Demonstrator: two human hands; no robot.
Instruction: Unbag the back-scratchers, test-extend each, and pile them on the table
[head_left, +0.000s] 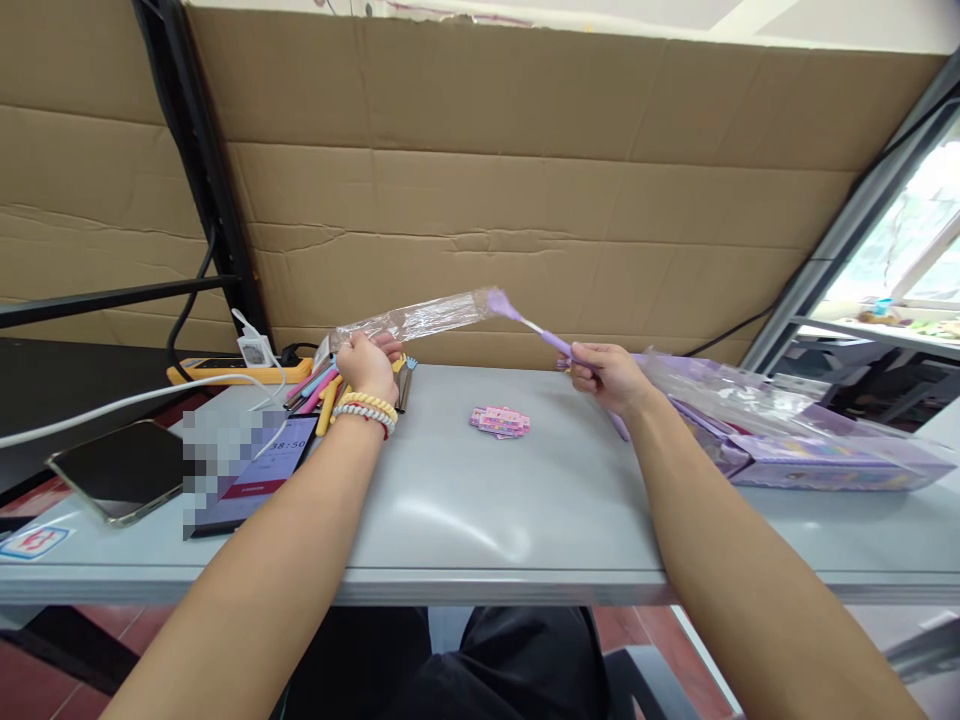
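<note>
Right hand (606, 377) has the purple stick (556, 343) gripped, slanting up-left so it pretty much touches the clear wrapper (435, 317) the left hand (367, 363) is clutching.

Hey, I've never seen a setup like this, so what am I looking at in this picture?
There's no machine here, just a person's two bare hands, seen from a camera worn on their head, looking forward and down. The left hand holds a clear plastic wrapper; the right hand holds a long purple item whose tip meets the wrapper's end. On the grey table lie pink printed pieces between the arms, colourful pens at left and a purple box at right.
</note>
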